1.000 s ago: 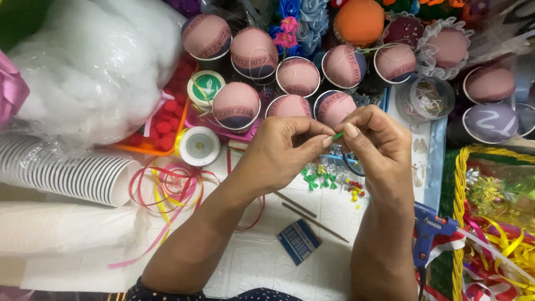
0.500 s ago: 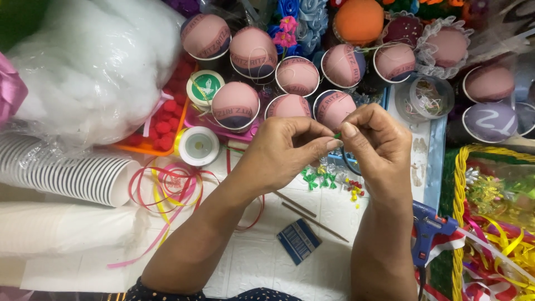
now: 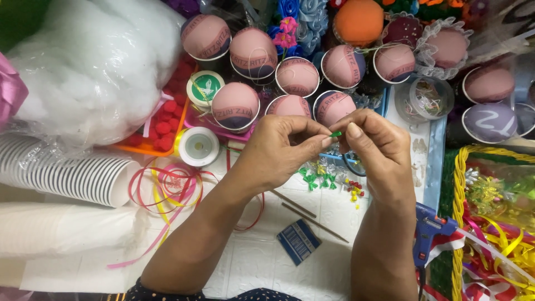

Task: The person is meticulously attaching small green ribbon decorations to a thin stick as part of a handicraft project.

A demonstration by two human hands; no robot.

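Slightly lower and a touch leftward is where the green ribbon piece [image 3: 336,134] now sits compared with a second ago, both hands having dipped with it. It is pinched at the centre of the frame between the thumb and forefinger of the left hand [image 3: 278,150] and those of the right hand [image 3: 373,146], whose fingertips are pressed together around it. The step in hand is judged to be the folding or knotting of this piece into a small bow, like the finished green bows [image 3: 317,178] lying just below on the white work surface [image 3: 262,262]. A firm pinch and a steady pull would be called for next. Pink fabric-covered cups [image 3: 237,106] are ranged across the upper frame, and a blue glue gun [image 3: 426,231] lies at lower right.
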